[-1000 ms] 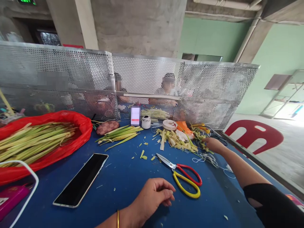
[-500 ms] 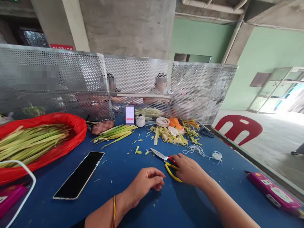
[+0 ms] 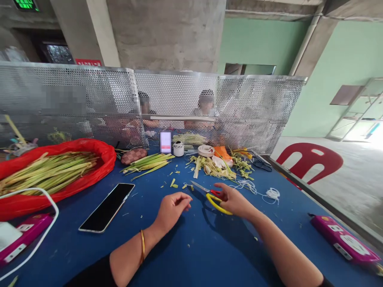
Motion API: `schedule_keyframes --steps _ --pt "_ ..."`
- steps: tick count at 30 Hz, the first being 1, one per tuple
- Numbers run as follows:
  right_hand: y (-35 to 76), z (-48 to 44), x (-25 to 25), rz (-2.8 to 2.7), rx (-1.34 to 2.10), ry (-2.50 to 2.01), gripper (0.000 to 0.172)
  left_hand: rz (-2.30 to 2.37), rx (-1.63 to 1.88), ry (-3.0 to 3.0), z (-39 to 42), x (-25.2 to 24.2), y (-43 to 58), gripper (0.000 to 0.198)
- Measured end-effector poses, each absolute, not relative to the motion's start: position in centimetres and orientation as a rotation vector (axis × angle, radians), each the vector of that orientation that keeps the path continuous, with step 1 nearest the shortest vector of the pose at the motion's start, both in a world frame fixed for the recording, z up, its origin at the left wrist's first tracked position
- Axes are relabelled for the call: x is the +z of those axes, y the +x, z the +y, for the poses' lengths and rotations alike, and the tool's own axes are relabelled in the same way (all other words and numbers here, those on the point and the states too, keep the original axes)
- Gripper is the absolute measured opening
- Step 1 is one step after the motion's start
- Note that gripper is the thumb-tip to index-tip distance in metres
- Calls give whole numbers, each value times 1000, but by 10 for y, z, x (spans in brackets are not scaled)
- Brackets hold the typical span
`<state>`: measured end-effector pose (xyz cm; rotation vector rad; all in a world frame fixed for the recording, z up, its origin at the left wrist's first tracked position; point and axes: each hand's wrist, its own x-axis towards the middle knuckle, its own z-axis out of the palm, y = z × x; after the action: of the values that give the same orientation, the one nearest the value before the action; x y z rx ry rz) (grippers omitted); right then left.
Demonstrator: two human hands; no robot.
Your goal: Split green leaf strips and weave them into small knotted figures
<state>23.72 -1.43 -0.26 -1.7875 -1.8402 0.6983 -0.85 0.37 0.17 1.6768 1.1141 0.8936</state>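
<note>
Fingers (image 3: 184, 199) of the left hand (image 3: 172, 207) rest curled and empty on the tabletop (image 3: 209, 247); the right hand (image 3: 236, 201) grips the scissors (image 3: 208, 191) just ahead. Beyond, cut scraps (image 3: 214, 167) lie piled; the red bag (image 3: 104, 153) looks full of uncut leaves (image 3: 50, 171).

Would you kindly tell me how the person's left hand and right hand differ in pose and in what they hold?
The left hand is empty, while the right hand grips the red-and-yellow-handled scissors. The left hand curls loosely; the right hand reaches further forward. The left wrist wears a gold bangle; the right wrist shows none. Both hands are low over the blue table.
</note>
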Motion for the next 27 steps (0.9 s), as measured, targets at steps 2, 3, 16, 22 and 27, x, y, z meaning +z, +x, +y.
schedule_keyframes --steps 2,3,16,22,27 --pt "246 -11 0 -1654 790 -1736 56 1377 1007 1883 17 2 -17 27" --pt "250 -9 2 -1542 827 -1719 53 1522 1022 1981 24 1 -22 29" --pt "253 -9 4 -1029 1022 -1618 51 1875 217 2361 69 -28 22 115" --pt "244 -8 1 -1051 1056 -1566 48 1832 369 2416 117 -33 84 84" --pt "245 -4 0 -1034 1039 -1566 48 1730 519 2466 141 -19 107 66"
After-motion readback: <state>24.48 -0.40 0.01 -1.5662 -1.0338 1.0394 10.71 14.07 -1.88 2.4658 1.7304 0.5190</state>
